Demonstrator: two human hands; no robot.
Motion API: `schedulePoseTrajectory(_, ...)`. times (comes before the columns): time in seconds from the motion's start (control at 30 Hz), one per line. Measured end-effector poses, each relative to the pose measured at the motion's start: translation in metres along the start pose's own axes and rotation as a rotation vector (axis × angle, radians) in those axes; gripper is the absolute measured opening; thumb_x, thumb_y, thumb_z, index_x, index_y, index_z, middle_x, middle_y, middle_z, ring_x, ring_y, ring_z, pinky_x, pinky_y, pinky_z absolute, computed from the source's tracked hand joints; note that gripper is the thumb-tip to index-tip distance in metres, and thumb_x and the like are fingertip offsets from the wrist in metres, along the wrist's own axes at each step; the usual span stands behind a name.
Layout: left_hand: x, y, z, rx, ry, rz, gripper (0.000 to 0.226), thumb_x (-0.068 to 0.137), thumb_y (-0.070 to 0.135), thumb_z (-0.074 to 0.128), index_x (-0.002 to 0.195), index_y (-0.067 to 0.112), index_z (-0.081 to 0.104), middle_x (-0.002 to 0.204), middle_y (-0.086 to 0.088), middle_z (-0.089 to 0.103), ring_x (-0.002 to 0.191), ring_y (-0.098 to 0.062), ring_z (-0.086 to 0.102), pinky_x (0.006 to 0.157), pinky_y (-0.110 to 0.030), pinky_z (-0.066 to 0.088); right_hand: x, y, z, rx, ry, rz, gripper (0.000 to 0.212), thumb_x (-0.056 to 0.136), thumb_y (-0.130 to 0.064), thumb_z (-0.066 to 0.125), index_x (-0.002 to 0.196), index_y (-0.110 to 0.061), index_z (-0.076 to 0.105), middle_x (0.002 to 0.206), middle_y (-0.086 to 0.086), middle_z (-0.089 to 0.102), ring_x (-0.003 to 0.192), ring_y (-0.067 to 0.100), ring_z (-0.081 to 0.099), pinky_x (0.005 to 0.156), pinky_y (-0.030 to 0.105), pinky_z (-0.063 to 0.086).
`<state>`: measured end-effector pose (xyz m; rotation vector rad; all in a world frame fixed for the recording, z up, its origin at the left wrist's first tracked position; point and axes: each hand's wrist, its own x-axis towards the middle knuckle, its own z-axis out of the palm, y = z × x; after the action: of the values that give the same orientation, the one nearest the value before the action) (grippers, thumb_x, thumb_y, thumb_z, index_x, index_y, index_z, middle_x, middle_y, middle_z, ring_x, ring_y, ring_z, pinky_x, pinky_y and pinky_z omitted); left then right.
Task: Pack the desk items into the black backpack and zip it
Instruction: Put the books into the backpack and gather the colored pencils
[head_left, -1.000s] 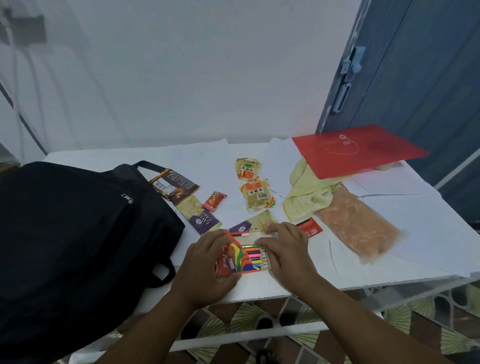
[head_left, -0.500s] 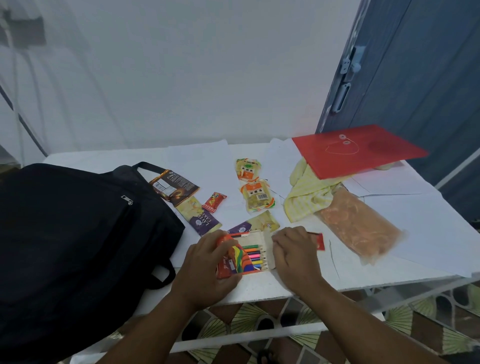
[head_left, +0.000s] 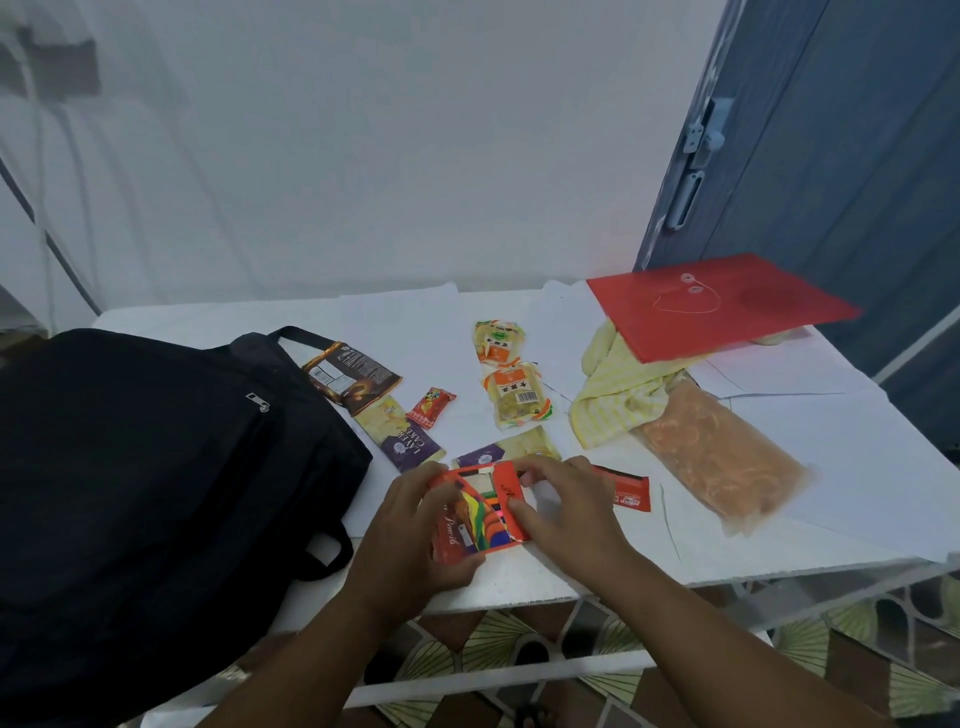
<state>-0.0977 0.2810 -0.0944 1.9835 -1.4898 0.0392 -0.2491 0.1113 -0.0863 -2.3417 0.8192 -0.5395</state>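
Head view: L hand grips the coloured-pencil box from its left side, fingers curled round the edge, prob. to steady it. R hand pinches the box's orange flap at top and near edges, apparently folding it shut before packing. Box: thin card, glossy print, flat rectangle, at the desk's near edge. Black backpack lies just left of it; soft matte fabric, zip pull visible, whether closed cannot be told. Crinkly foil snack packets, a yellow cloth and a stiff red folder await behind.
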Motion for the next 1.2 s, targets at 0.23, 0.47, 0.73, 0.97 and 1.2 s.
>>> schedulePoseTrajectory(0.23, 0.004, 0.002, -0.007, -0.114, 0.167, -0.052, 0.061, 0.07, 0.06, 0.074, 0.115, 0.026, 0.05, 0.136, -0.005, 0.048, 0.124, -0.023, 0.051, 0.096, -0.035, 0.05, 0.016, -0.032, -0.022, 0.519, -0.272, 0.263, 0.035, 0.094, -0.026, 0.069, 0.126, -0.023, 0.058, 0.101, -0.003, 0.074, 0.089, 0.013, 0.07, 0.083, 0.031, 0.056)
schedulePoseTrajectory(0.47, 0.028, 0.021, -0.036, -0.442, -0.041, -0.264, 0.071, 0.072, 0.01, 0.086, 0.124, 0.041, 0.048, 0.139, 0.026, 0.04, 0.131, 0.004, 0.042, 0.089, -0.013, 0.052, 0.032, -0.045, -0.041, 0.85, -0.524, 0.438, 0.02, 0.096, -0.006, 0.063, 0.116, -0.005, 0.062, 0.103, 0.035, 0.066, 0.067, 0.027, 0.072, 0.05, 0.029, 0.054)
schedulePoseTrajectory(0.73, 0.026, 0.033, -0.072, -0.309, 0.303, -0.28, 0.055, 0.08, 0.011, 0.081, 0.128, 0.02, 0.055, 0.129, 0.008, 0.061, 0.124, -0.01, 0.059, 0.099, -0.022, 0.048, 0.046, -0.047, -0.027, 1.089, -0.344, 0.517, 0.023, 0.097, 0.001, 0.051, 0.116, -0.005, 0.062, 0.086, 0.017, 0.075, 0.06, 0.024, 0.068, 0.045, 0.03, 0.047)
schedulePoseTrajectory(0.97, -0.007, -0.016, -0.112, 0.247, 0.091, -0.849, 0.039, 0.085, 0.035, 0.077, 0.12, 0.026, 0.062, 0.12, 0.004, 0.063, 0.113, -0.02, 0.058, 0.09, -0.036, 0.052, 0.068, -0.057, -0.01, 1.039, -0.302, 0.568, 0.015, 0.097, -0.01, 0.055, 0.11, -0.01, 0.064, 0.083, 0.012, 0.074, 0.068, 0.024, 0.068, 0.051, 0.033, 0.053)
schedulePoseTrajectory(1.2, -0.013, -0.04, -0.158, 0.335, 0.406, -0.721, 0.035, 0.091, -0.01, 0.044, 0.105, 0.022, 0.049, 0.09, -0.002, 0.052, 0.073, -0.022, 0.051, 0.065, -0.037, 0.043, 0.071, -0.111, 0.008, 1.04, -0.434, 0.476, 0.016, 0.094, -0.007, 0.055, 0.106, -0.012, 0.065, 0.086, 0.018, 0.074, 0.07, 0.034, 0.069, 0.05, 0.031, 0.05)
